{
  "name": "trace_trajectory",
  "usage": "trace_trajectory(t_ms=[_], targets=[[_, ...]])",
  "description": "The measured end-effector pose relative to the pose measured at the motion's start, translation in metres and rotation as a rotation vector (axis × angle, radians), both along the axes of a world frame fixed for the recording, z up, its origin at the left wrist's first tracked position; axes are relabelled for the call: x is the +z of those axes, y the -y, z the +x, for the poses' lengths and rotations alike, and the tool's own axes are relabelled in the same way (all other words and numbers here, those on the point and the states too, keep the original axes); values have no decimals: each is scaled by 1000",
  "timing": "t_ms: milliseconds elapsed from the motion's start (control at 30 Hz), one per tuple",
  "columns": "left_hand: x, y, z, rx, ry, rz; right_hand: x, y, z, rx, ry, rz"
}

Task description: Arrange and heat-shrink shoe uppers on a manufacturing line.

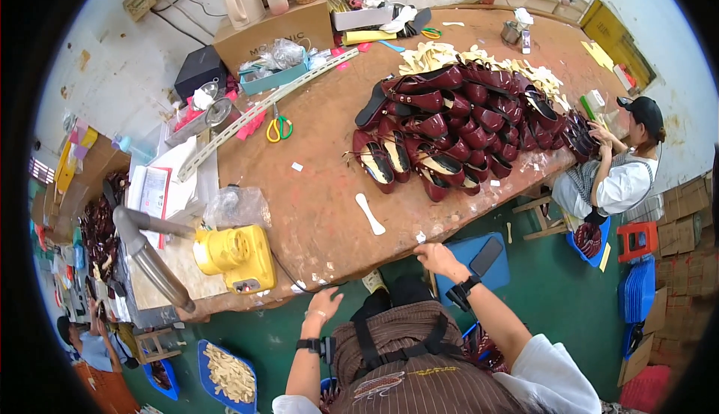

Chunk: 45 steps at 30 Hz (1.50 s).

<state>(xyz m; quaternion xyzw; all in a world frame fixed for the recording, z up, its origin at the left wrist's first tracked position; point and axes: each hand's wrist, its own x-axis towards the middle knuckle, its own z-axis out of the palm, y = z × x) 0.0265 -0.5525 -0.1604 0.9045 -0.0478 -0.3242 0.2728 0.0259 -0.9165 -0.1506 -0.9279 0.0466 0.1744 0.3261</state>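
Observation:
My left hand [324,305] hangs just off the near table edge, beside the black cable of the yellow blower [234,255]. Its fingers are loosely apart and nothing shows in them. My right hand [443,262] is at the table's front edge, fingers slightly bent and apart, holding nothing visible. A small white scrap [421,237] lies just beyond its fingertips. On the tabletop between and ahead of both hands rests a white shoehorn-shaped piece [369,214]. Farther off to the right is a large heap of dark red shoes [464,125], some with pale insoles showing.
Pale shaped pieces [427,58] lie behind the shoes. Green-handled scissors [279,128] and a long perforated metal strip [262,107] are at left. A phone [487,255] rests on a blue surface below the table. A co-worker [625,159] handles shoes at the right end.

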Motion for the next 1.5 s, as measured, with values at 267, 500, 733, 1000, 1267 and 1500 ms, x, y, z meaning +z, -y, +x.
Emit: trace_trajectory(t_ms=[267, 500, 733, 1000, 1267, 1500], targets=[[12, 151, 152, -369, 237, -92, 3, 13, 126, 140, -31, -233], [-24, 222, 216, -252, 432, 22, -4, 20, 202, 143, 176, -251], [-20, 194, 220, -237, 357, 201, -33, 53, 236, 352, 15, -329], [-23, 147, 176, 68, 369, 262, 30, 34, 271, 141, -156, 774], [-38, 138, 217, 63, 439, -50, 68, -44, 281, 454, 247, 671], [-19, 113, 190, 229, 427, -283, 21, -101, 271, 571, 484, 335]])
